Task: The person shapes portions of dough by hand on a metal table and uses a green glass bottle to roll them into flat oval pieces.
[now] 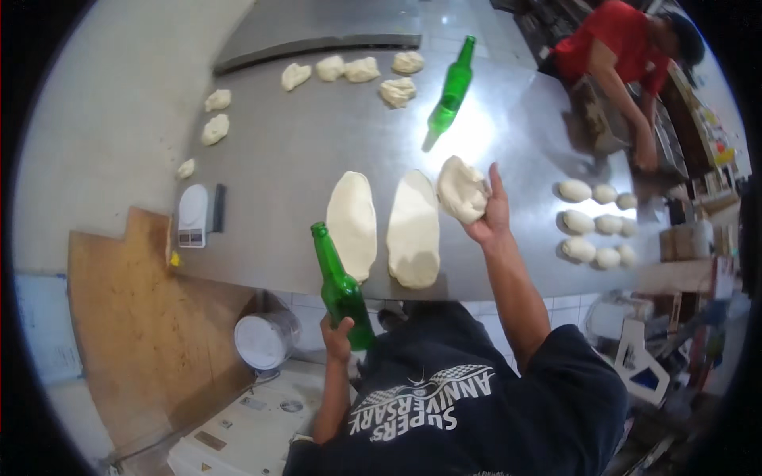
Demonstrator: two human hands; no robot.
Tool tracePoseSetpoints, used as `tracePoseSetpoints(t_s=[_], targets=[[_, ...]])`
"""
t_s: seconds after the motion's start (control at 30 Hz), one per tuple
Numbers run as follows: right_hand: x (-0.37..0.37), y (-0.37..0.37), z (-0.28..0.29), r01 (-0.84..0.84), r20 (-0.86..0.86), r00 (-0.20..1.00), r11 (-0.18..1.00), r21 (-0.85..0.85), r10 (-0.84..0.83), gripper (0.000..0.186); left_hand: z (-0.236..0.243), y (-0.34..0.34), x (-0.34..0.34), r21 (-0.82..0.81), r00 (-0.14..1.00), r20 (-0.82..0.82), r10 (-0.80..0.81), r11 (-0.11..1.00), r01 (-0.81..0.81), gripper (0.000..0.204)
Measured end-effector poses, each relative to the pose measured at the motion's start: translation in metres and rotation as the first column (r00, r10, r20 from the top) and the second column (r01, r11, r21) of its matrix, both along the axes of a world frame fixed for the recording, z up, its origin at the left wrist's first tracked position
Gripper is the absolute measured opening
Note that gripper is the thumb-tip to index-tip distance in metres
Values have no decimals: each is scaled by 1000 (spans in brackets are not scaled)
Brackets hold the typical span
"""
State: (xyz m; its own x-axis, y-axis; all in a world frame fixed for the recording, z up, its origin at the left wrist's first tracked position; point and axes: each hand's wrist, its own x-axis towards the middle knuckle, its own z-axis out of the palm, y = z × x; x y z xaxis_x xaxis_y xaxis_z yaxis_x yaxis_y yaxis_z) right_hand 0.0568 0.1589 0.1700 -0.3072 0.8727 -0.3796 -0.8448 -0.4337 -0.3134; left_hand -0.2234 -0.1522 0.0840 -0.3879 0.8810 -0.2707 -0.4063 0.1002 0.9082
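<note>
Two flattened dough strips (352,214): side by side, steel table (278,143)
Left hand (338,338): grasping green bottle (343,292), lower body
Right hand (494,222): holding dough lump (460,190) beside right-hand strip
Dough stage: seemingly between rollings
Lump's next move: probably calls for setting down

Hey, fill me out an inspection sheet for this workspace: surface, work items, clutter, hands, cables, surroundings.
Surface: grey metal table, with bright glare toward its far side.
Work items: two flattened dough ovals side by side near the front edge; rough dough lumps along the far and left sides; rows of smooth dough balls at the right.
Clutter: white scale at the left end; a spare green bottle lying beyond the ovals.
Left hand: grips a green bottle near its base.
Right hand: holds a dough piece.
Cables: none clearly made out.
Surroundings: person in red at upper right; white bucket beside the table's front edge.
</note>
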Motion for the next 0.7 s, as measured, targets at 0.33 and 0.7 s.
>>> tracePoseSetpoints(t_s=[0.33, 0.7], targets=[[69, -122, -145, -448, 717, -479, 844, 295, -506, 62, 26, 55, 41, -87, 898, -214, -384, 923, 375, 58], [90, -137, -68, -444, 621, -380, 724, 528, -686, 39, 10, 209, 169, -107, 0, -991, -134, 789, 605, 71]])
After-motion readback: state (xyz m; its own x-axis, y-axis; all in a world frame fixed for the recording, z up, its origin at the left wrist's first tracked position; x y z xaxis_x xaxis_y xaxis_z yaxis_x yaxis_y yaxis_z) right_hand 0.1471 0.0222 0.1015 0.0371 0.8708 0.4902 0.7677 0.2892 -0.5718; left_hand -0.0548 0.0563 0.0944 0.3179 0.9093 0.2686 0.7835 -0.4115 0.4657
